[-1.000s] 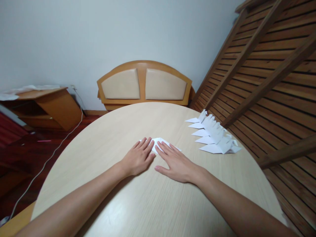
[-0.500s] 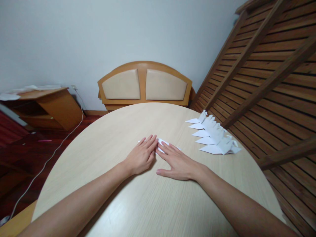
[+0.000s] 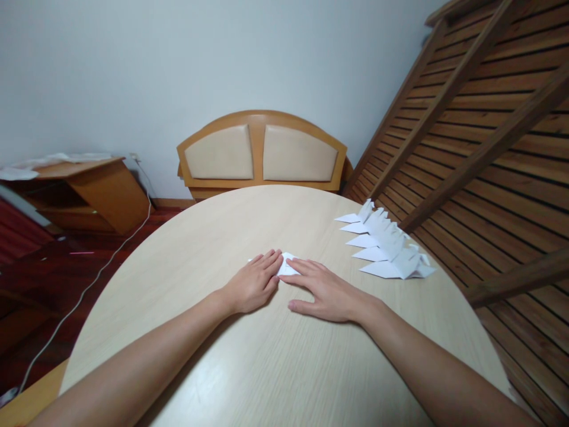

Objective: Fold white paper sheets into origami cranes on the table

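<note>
A small piece of folded white paper lies flat on the round table, mostly covered by my fingers. My left hand rests on its left part, fingers stretched out and lying flat. On the right part lies my right hand, its fingers extended and the thumb spread away over the tabletop. Only the paper's middle shows between the hands, plus a thin tip at the left. Neither hand grips it.
Several folded white paper cranes stand in a row along the table's right side. Behind the table is a padded headboard. A slatted wooden frame leans at the right. A wooden cabinet and a white cable are at the left.
My right hand has shifted slightly right, and its fingers lie closer together. My left fingertips have drawn back a little toward me. More of the paper's middle shows between the hands.
</note>
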`<state>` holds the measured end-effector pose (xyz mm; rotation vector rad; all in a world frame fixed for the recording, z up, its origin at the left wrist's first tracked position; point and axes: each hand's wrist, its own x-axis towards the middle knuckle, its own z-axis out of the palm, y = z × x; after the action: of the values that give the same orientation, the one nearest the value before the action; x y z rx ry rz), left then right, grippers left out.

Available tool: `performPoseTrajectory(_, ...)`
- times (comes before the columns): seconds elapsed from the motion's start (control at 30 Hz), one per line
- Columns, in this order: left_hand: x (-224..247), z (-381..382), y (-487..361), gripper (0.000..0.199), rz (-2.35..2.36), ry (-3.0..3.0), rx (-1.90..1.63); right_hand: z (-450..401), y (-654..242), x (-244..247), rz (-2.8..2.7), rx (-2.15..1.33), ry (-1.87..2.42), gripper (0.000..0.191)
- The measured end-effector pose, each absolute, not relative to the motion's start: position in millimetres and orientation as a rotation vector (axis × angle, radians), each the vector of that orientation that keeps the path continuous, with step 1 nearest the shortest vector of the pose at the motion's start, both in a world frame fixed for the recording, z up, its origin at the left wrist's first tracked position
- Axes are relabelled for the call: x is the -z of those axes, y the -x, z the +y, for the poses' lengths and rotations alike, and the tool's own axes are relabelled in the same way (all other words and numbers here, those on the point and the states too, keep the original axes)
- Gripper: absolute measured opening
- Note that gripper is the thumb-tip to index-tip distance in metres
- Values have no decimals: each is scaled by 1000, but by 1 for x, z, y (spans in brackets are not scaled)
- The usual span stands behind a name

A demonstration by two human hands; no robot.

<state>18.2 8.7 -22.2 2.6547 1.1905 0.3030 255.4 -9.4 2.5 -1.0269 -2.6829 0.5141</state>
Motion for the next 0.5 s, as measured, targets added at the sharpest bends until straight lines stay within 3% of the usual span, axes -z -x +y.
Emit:
performPoseTrajectory(0.07,22,8,-17,56,1140,-2668,-318,-7,-255,0,-2658,-506,1046,62)
performPoseTrajectory(0.23,24,7,-16,57,1115,-2678,-339,-6,-250,7,-2643,-534,1086,77)
performPoseTrajectory(0.5,23,8,-17,54,1120,-2662,-389,-4,-246,13,-2587,-471,1218,78)
